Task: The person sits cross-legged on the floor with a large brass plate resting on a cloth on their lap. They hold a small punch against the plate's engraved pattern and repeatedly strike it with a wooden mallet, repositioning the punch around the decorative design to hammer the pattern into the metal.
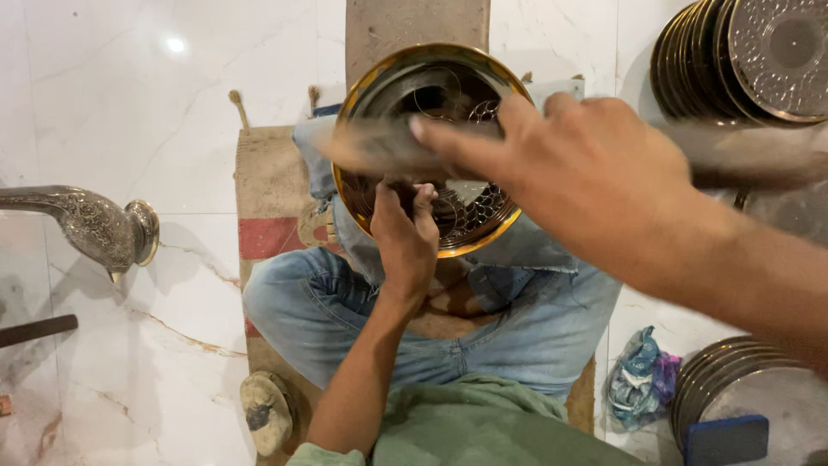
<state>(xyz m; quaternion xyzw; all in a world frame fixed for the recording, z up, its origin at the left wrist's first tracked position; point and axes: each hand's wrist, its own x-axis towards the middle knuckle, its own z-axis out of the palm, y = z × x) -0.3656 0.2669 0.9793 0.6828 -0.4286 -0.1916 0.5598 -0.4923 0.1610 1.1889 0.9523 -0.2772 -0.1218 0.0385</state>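
A round, engraved metal plate with a golden rim (405, 95) is being steadied on edge over the lap of a person sitting cross-legged in blue jeans (517, 328) on a brown woven mat (272, 181) laid on the white marble floor (112, 95). The left hand (404, 237) is being kept against the plate's lower face, its fingers (424, 200) curled together as if pinching a small tool, though what is pinched cannot be told. The right hand (586, 168) is being swept across in front of the plate, blurred, its fingers stretched out and slightly apart, with nothing visibly gripped. A stack of similar engraved plates (742, 60) is being leaned at the upper right, and another stack (733, 384) is lying at the lower right beside a crumpled multicoloured cloth (640, 388) and a blue block (726, 440). An ornate silver spout-shaped piece (86, 224) is resting on the floor to the left.
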